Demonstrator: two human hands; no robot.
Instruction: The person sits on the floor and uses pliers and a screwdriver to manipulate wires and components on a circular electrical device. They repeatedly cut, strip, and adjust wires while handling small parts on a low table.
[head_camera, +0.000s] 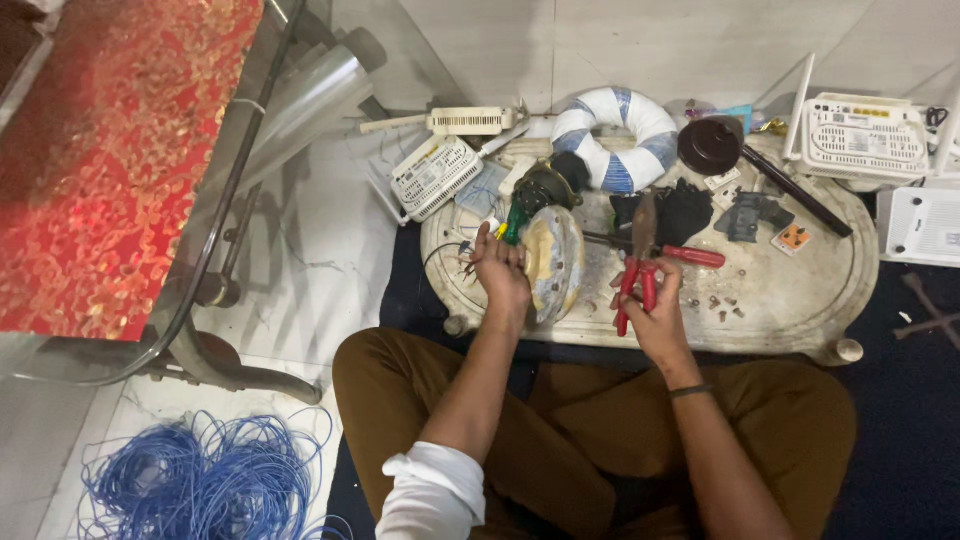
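Note:
My left hand (500, 268) grips the rim of a round, worn metal disc-shaped part (553, 262) standing on edge on the low oval table (800, 290); thin wire ends stick out beside the fingers. A dark motor-like piece with green wires (545, 188) sits just behind the disc. My right hand (655, 310) holds red-handled pliers (634, 280), their jaws pointing up towards the table's middle. Both hands are over the table's near edge, above my brown trousers.
On the table lie a red-handled screwdriver (690, 256), black parts (685, 212), a blue-white ring (615, 135), a dark round lid (710, 145) and small screws (715, 300). White router boxes (865, 135) stand right and behind. A blue wire coil (200, 480) lies left, by a red-topped glass table (120, 150).

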